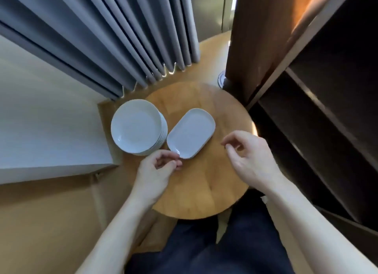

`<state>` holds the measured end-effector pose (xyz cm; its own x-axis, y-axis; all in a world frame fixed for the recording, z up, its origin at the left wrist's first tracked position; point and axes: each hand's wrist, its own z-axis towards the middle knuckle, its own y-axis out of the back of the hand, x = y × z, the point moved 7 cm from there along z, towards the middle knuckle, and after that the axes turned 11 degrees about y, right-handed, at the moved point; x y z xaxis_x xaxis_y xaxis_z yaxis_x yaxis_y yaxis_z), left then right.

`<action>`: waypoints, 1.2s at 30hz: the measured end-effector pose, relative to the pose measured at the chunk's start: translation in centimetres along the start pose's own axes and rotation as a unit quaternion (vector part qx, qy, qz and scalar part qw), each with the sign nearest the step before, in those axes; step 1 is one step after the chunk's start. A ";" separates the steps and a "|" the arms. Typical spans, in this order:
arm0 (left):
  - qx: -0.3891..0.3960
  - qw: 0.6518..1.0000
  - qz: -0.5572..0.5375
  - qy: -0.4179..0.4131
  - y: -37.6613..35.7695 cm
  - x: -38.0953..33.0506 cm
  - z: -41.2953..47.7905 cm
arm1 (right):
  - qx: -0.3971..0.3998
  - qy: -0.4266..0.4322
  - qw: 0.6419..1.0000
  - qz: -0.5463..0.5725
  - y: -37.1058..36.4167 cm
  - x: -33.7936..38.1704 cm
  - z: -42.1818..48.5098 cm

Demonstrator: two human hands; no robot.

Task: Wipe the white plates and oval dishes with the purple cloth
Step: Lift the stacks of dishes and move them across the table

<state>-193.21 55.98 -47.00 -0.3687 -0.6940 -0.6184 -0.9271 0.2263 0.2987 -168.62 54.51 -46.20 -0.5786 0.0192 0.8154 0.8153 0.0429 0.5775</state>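
A stack of several round white plates [136, 126] stands at the left edge of the round wooden table [204, 183]. Beside it, touching the stack, a white oval dish [191, 132] lies flat and slanted. My left hand [158, 171] hovers at the dish's near corner with loosely curled fingers, its fingertips right at the rim. Off to the right of the dish, my right hand [248, 157] hangs above the table, fingers loosely curled and holding nothing. No purple cloth is in view.
Grey curtains [122, 38] hang behind the table. A white block [47, 130] stands to the left and a dark wooden shelf unit [317, 110] to the right. My legs in dark trousers [214, 247] are at the table's near edge.
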 end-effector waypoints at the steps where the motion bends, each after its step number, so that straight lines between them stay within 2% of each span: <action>1: 0.006 1.000 -0.002 0.029 0.4 1.9 1.3 | 0.011 -0.022 1.000 -0.001 -2.1 -1.5 0.2; 4: 0.041 0.991 -0.038 0.124 1.0 7.1 5.6 | 0.006 -0.083 0.996 -0.008 -6.9 -6.3 2.2; 8: 0.030 0.967 -0.099 0.231 0.8 11.2 11.8 | -0.017 -0.179 0.984 0.013 -11.9 -12.3 6.0; 11: 0.037 0.954 -0.095 0.283 -0.2 13.9 14.6 | -0.033 -0.237 0.970 0.033 -14.3 -16.2 7.7; 14: 0.049 0.946 -0.111 0.300 -0.6 14.5 17.3 | -0.033 -0.253 0.965 0.067 -15.7 -18.1 11.2; 17: 0.058 0.936 -0.143 0.316 -1.6 14.0 19.7 | 0.009 -0.266 0.959 0.099 -18.1 -18.9 13.8; 21: 0.009 0.934 -0.161 0.320 -2.1 14.2 21.5 | 0.044 -0.261 0.962 0.070 -19.6 -19.3 13.1; 23: -0.004 0.933 -0.160 0.322 -2.5 14.7 21.6 | 0.041 -0.292 0.952 0.086 -19.0 -20.2 11.1; 29: -0.030 0.937 -0.129 0.323 -2.2 15.7 21.2 | 0.095 -0.397 0.897 0.172 -19.9 -21.1 0.3; 33: -0.045 0.942 -0.073 0.324 -3.6 15.5 20.3 | 0.034 -0.461 0.847 0.262 -20.8 -21.1 -6.1; 36: -0.025 0.948 -0.040 0.314 -5.8 14.5 19.0 | -0.004 -0.485 0.807 0.337 -19.5 -21.0 -9.7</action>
<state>-194.49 57.61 -71.48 -0.1698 -0.9813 -0.0908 -0.9405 0.1339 0.3123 -172.11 43.62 -74.20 0.2524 0.8084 0.5318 0.9505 -0.3101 0.0204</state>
